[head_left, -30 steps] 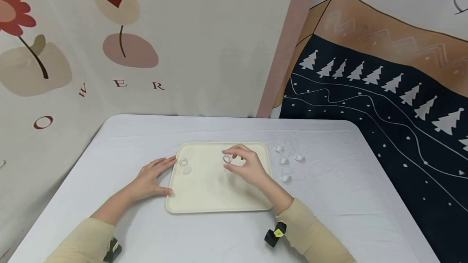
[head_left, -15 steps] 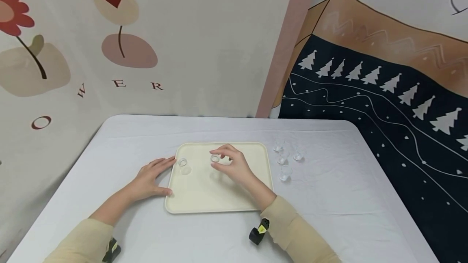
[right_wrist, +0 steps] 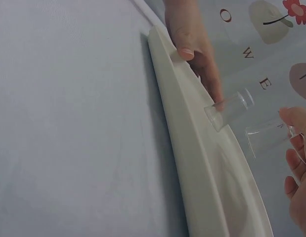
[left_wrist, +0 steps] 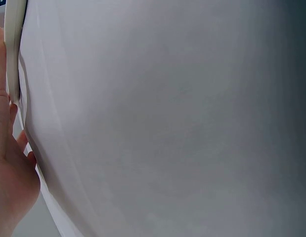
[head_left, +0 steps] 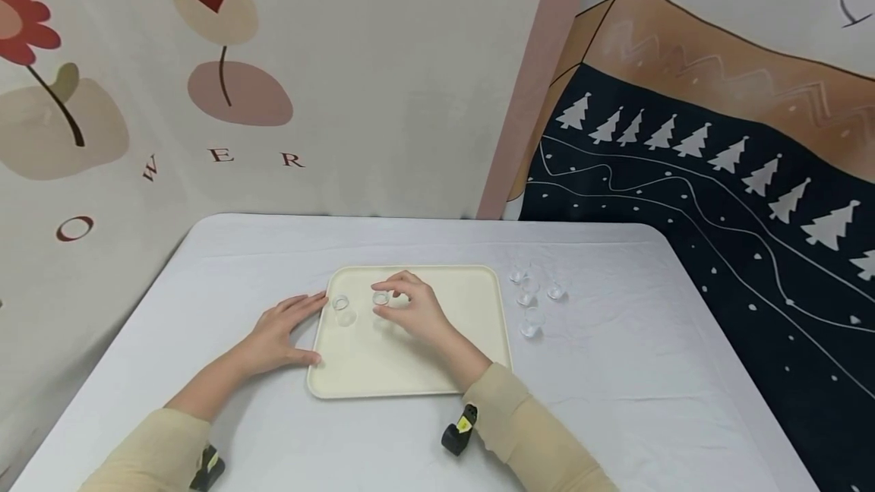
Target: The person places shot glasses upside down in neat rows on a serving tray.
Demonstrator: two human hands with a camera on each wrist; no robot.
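Note:
My right hand pinches a small clear cup near its top, thumb on one side and fingers on the other, over the left half of the cream tray. Just left of it, a second clear cup stands upright on the tray; the two cups appear side by side in the right wrist view, the held one higher. My left hand lies along the tray's left edge with fingers and thumb spread. In the left wrist view that hand touches the tray's rim.
Several more clear cups stand in a loose group on the white tablecloth, right of the tray. A wall with flower prints rises behind the table, and a dark tree-patterned cloth hangs at the right.
My right hand has moved left across the tray with the pinched cup, closer to the standing cup. The left hand stays at the tray's edge.

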